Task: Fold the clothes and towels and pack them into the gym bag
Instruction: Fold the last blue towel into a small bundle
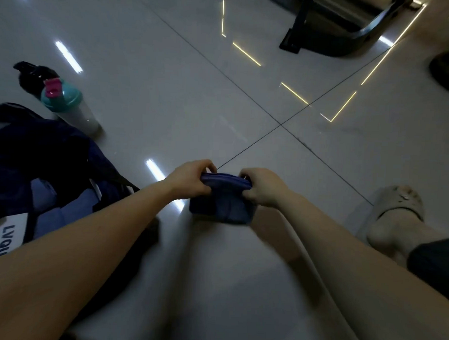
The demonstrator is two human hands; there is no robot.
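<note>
At the left edge of the frame, a dark navy gym bag point(40, 153) sits open on a glossy tiled floor point(170, 79), with a white label showing the letters "LVQU". Just above it stands a clear shaker bottle point(67, 108) with a teal lid and pink cap. At centre, the left hand point(190, 180) and right hand point(263, 187) each grip one end of a small folded dark blue cloth point(223, 204), held low over the floor. At right, a foot rests in a pale slipper point(398, 201). A black equipment frame point(325, 36) stands at upper right.
</note>
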